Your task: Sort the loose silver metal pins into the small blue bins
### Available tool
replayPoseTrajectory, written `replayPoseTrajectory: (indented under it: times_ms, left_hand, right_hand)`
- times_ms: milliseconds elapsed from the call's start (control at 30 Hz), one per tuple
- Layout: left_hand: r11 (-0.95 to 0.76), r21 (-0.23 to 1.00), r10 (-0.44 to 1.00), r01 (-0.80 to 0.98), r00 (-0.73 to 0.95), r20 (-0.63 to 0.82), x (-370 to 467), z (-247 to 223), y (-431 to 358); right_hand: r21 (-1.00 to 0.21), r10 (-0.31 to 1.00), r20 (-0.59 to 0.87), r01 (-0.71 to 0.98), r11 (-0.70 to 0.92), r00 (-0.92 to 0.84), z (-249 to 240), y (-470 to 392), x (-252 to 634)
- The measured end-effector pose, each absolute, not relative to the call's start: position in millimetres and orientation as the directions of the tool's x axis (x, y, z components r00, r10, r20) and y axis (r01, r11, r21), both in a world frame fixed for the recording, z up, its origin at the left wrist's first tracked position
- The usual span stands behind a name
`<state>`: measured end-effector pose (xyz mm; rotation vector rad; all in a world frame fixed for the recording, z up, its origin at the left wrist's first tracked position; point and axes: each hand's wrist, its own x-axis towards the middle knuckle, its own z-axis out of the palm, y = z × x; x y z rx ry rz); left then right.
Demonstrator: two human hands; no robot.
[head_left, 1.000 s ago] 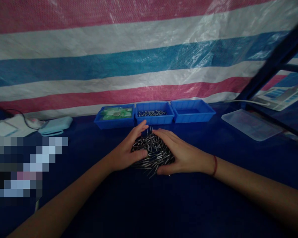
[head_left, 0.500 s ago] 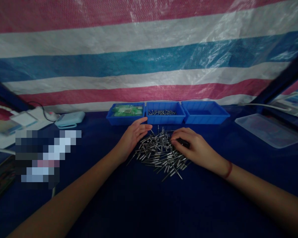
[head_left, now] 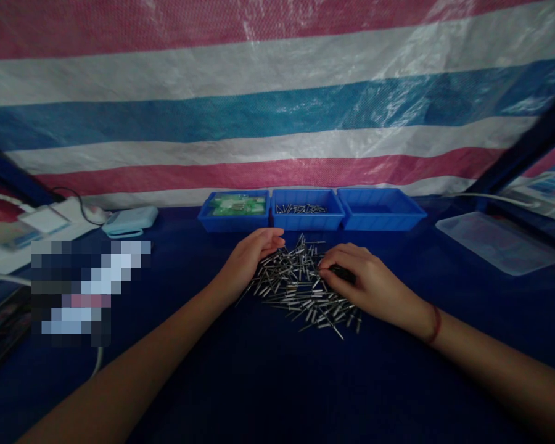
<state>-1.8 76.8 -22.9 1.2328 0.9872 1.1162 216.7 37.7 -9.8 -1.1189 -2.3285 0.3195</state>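
Note:
A loose pile of metal rivets (head_left: 300, 283) lies on the dark blue table surface. At its left edge rests my left hand (head_left: 250, 259), fingers stretched out and slightly curved, holding nothing. My right hand (head_left: 358, 274) is at the pile's right side, thumb and fingers closed around a black object (head_left: 343, 272) whose full shape is hidden by the hand. Behind the pile stand three blue bins: the left bin (head_left: 235, 226) holds green-and-clear packets, the middle bin (head_left: 308, 223) holds small metal pieces, and the right bin (head_left: 383, 222) shows only its bare inside.
A clear plastic lid (head_left: 499, 243) lies at the right. To the left are a light blue case (head_left: 132, 221), a white charger with cables (head_left: 44, 219) and a pixelated patch. A striped sheet (head_left: 277, 117) hangs behind the bins.
My left hand has come down a little, its fingers closer together against the pile's upper left. My right hand has shifted slightly right and down, and several rivets at the lower right have moved.

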Motion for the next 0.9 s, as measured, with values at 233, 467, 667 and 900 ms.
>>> replayPoseTrajectory:
  times_ms: [233, 467, 667, 900]
  left_hand:
    - [-0.039, 0.999, 0.989, -0.012, 0.14, 0.041, -0.4, -20.4, 72.5]
    - [-0.117, 0.971, 0.982, 0.207, 0.172, 0.082, 2.3, -17.0, 65.7]
    - [-0.564, 0.624, 0.825, 0.541, 0.345, 0.448, 2.6, -10.3, 50.9]
    - [-0.653, 0.576, 0.753, 0.492, 0.507, 0.42, 21.6, 0.7, 16.1]
  right_hand:
    - [-0.503, 0.772, 0.42, 0.586, 0.635, -0.477, -6.7, 34.5, 219.4]
    - [-0.572, 0.803, 0.426, 0.564, 0.595, -0.416, -7.7, 34.7, 223.5]
    - [-0.655, 0.821, 0.471, 0.495, 0.571, -0.323, -3.7, 32.2, 222.1]
    - [-0.846, 0.898, 0.394, 0.304, 0.437, -0.194, 7.2, 7.5, 207.0]
